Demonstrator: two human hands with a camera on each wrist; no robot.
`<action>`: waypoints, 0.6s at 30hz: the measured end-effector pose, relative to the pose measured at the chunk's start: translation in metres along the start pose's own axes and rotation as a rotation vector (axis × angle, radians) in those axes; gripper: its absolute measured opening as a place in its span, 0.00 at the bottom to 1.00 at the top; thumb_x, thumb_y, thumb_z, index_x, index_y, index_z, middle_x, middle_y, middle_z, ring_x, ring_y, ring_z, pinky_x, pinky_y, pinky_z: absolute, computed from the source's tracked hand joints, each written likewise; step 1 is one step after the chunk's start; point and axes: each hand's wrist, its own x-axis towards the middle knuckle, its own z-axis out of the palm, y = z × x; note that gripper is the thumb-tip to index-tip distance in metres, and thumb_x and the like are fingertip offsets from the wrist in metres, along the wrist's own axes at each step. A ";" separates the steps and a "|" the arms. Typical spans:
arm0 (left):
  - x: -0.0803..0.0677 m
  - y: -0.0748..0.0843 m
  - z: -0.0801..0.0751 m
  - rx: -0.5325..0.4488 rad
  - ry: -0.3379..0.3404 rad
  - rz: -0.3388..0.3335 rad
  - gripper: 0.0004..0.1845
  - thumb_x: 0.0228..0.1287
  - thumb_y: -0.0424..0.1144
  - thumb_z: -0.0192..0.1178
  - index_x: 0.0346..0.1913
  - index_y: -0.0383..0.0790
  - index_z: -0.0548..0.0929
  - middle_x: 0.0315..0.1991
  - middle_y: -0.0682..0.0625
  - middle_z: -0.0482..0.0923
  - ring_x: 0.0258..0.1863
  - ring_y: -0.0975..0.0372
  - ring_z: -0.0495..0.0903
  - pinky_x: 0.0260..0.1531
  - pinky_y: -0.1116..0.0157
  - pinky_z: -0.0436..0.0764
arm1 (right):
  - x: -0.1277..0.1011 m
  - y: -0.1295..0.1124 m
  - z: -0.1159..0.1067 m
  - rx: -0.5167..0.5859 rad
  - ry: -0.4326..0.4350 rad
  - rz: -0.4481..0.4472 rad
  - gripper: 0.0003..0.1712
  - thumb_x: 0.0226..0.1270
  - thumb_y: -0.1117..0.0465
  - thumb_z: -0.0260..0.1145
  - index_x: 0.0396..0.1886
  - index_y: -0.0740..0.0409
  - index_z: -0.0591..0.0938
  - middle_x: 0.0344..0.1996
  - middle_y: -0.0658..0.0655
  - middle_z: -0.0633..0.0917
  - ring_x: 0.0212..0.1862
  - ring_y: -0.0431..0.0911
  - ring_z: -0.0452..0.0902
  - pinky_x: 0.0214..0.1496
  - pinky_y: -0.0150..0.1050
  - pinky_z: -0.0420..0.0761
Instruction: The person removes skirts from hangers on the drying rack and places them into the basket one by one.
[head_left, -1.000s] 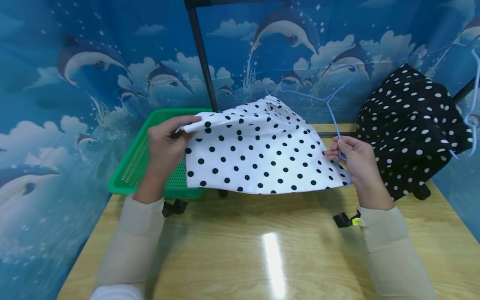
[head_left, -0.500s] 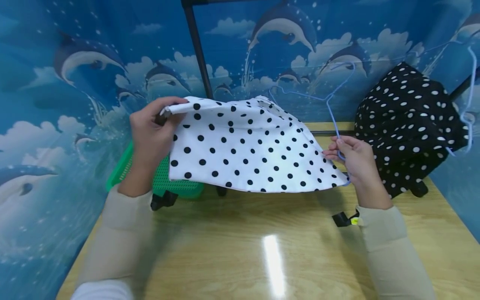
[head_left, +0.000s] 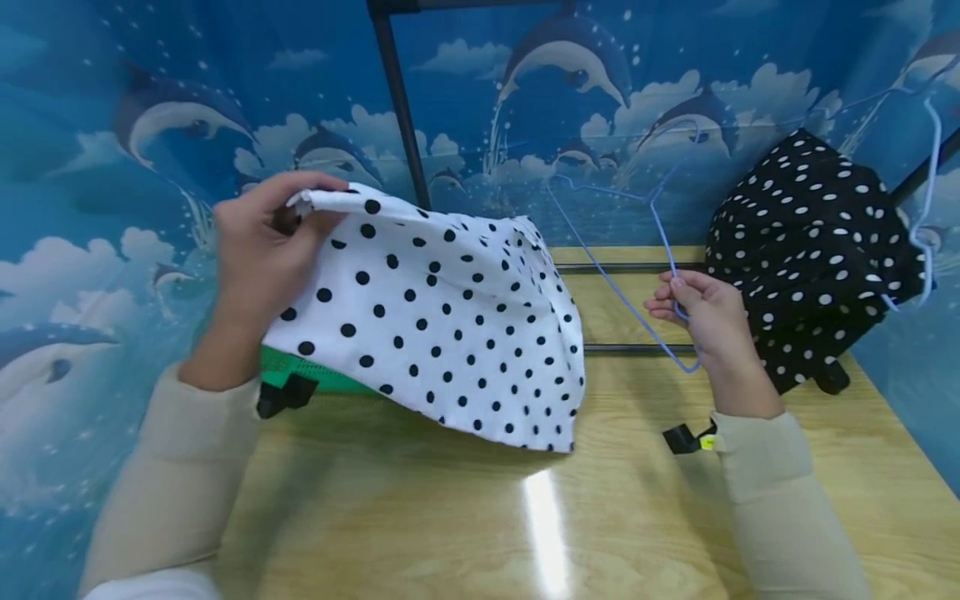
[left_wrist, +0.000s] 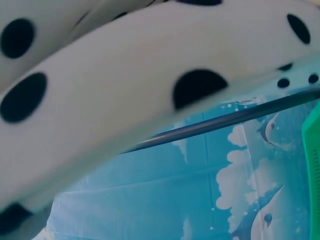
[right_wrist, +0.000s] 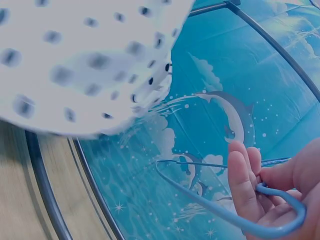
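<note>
Toward the worktop's (head_left: pixel 390 517) far edge, cloth (head_left: pixel 442 325) is pinched by the left hand (head_left: pixel 262 250), the hanger (right_wrist: pixel 272 232) by the right hand (head_left: pixel 705 312), probably to avoid contact.

Left arm (head_left: pixel 165 475) stretched forward, slanting inward; long beige cloth sleeve (head_left: pixel 202 417) stops short of the bare left wrist (head_left: pixel 223 346). Left grip (head_left: pixel 262 250), a bare hand, sits higher in the head view, thumb and fingers pinched together. Right arm (head_left: pixel 787 508) reaches forward, matching beige sleeve, leaning inward. Bare right grip (head_left: pixel 705 312) lower, fingers bent, thumb pinching against them.
</note>
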 end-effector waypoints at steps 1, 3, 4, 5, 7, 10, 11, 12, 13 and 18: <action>0.001 0.000 -0.001 0.001 -0.003 0.005 0.07 0.63 0.30 0.64 0.42 0.31 0.86 0.36 0.41 0.86 0.11 0.70 0.50 0.16 0.72 0.54 | 0.000 0.000 0.000 0.023 -0.010 0.001 0.11 0.75 0.62 0.54 0.44 0.66 0.76 0.26 0.52 0.84 0.29 0.40 0.85 0.36 0.31 0.83; 0.003 0.001 -0.003 -0.002 -0.009 0.012 0.07 0.63 0.29 0.64 0.42 0.31 0.86 0.34 0.40 0.86 0.12 0.70 0.49 0.17 0.72 0.53 | 0.000 0.000 0.001 0.033 -0.021 0.005 0.11 0.75 0.62 0.54 0.45 0.68 0.75 0.26 0.52 0.84 0.29 0.40 0.85 0.36 0.31 0.83; 0.004 0.002 -0.004 -0.005 -0.008 0.010 0.07 0.62 0.28 0.64 0.42 0.31 0.86 0.34 0.41 0.86 0.12 0.70 0.48 0.17 0.72 0.52 | -0.001 0.000 0.001 0.035 -0.023 0.008 0.11 0.75 0.62 0.54 0.45 0.68 0.75 0.26 0.52 0.84 0.29 0.40 0.85 0.36 0.31 0.83; 0.004 0.002 -0.005 -0.013 -0.008 0.009 0.07 0.61 0.28 0.65 0.42 0.31 0.86 0.34 0.40 0.86 0.12 0.70 0.48 0.17 0.72 0.52 | -0.001 0.000 0.001 0.031 -0.026 0.010 0.11 0.75 0.62 0.53 0.46 0.68 0.75 0.26 0.52 0.84 0.29 0.40 0.85 0.36 0.31 0.83; 0.006 0.002 -0.007 -0.021 -0.012 0.008 0.07 0.61 0.26 0.65 0.41 0.30 0.86 0.34 0.40 0.86 0.12 0.71 0.48 0.17 0.73 0.52 | -0.002 0.000 0.002 0.033 -0.029 0.015 0.12 0.75 0.62 0.54 0.46 0.69 0.74 0.26 0.52 0.84 0.29 0.41 0.85 0.36 0.31 0.83; 0.009 0.003 -0.014 -0.017 -0.015 0.006 0.07 0.60 0.25 0.65 0.41 0.29 0.86 0.33 0.39 0.85 0.12 0.71 0.49 0.18 0.74 0.53 | -0.003 0.000 0.003 0.032 -0.038 0.001 0.11 0.75 0.63 0.53 0.45 0.69 0.74 0.26 0.53 0.84 0.29 0.40 0.85 0.35 0.31 0.83; 0.010 0.003 -0.017 -0.012 -0.018 0.009 0.07 0.61 0.25 0.64 0.41 0.29 0.86 0.33 0.39 0.85 0.12 0.72 0.50 0.17 0.74 0.53 | -0.004 0.000 0.004 0.030 -0.041 -0.006 0.11 0.75 0.63 0.53 0.45 0.69 0.75 0.26 0.53 0.84 0.29 0.40 0.85 0.35 0.31 0.83; 0.011 0.004 -0.020 0.000 -0.029 0.014 0.07 0.61 0.26 0.64 0.42 0.28 0.85 0.33 0.38 0.84 0.12 0.72 0.50 0.17 0.74 0.54 | -0.004 0.000 0.004 0.025 -0.042 -0.014 0.11 0.75 0.63 0.53 0.45 0.69 0.75 0.26 0.53 0.84 0.29 0.40 0.85 0.35 0.31 0.83; 0.012 0.004 -0.023 0.014 -0.032 0.011 0.07 0.62 0.27 0.64 0.42 0.29 0.85 0.33 0.39 0.84 0.12 0.72 0.50 0.17 0.74 0.54 | -0.004 0.000 0.004 0.010 -0.041 -0.024 0.11 0.75 0.63 0.53 0.45 0.68 0.75 0.26 0.53 0.84 0.29 0.40 0.85 0.35 0.31 0.83; 0.015 -0.001 -0.037 0.057 -0.015 -0.022 0.09 0.64 0.31 0.63 0.45 0.30 0.86 0.33 0.54 0.83 0.11 0.72 0.51 0.17 0.75 0.56 | -0.005 -0.002 0.006 -0.022 -0.041 -0.058 0.10 0.75 0.64 0.53 0.45 0.68 0.76 0.26 0.52 0.84 0.29 0.40 0.85 0.35 0.31 0.83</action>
